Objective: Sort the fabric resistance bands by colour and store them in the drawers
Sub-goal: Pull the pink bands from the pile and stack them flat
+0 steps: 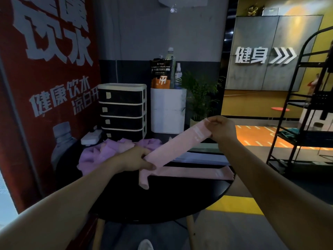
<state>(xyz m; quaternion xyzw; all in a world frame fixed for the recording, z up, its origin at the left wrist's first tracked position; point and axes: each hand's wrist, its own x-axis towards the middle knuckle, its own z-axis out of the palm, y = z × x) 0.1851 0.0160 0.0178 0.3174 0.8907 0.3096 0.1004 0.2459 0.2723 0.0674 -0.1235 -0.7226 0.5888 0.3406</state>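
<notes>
Now a pink band (pixel 177 144) is stretched in the air between two hands over the dark round worktop (pixel 180 199).

Its lower end is pinched in the left hand (pixel 138 158), thumb on top, with a short tail of fabric hanging below that hand; its upper end is gripped by the right hand (pixel 220 129), fingers curled round it, so the band slopes upward from left hand to right. Just under the left hand a second pink band (pixel 194 173) lies flat on the worktop, and beyond it, below the right hand, lies a pale lavender band (pixel 200 156). Behind the left hand sits a heap of purple bands (pixel 100 154). Farther back from that hand stands the drawer unit (pixel 122 110), four dark drawers, all closed.
</notes>
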